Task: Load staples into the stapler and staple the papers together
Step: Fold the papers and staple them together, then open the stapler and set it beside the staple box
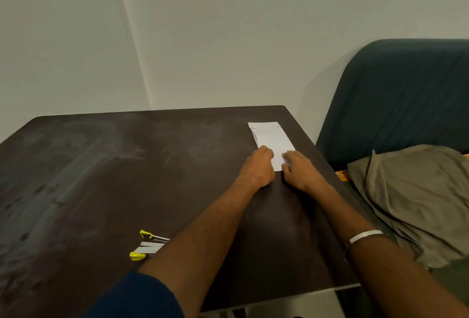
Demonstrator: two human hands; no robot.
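Observation:
Folded white papers (271, 138) lie on the dark table (127, 165) near its far right corner. My left hand (257, 166) rests on their near left edge with fingers curled. My right hand (298, 169) presses on the near right edge, fingertips on the sheet. Whether either hand pinches the paper I cannot tell. A yellow and silver stapler (148, 245) lies swung wide on the table at the near left, away from both hands and partly hidden behind my left forearm.
A dark teal sofa (406, 94) stands right of the table with an olive cloth (418, 198) on its seat. The table's right edge runs close beside my right arm. A plain wall lies behind.

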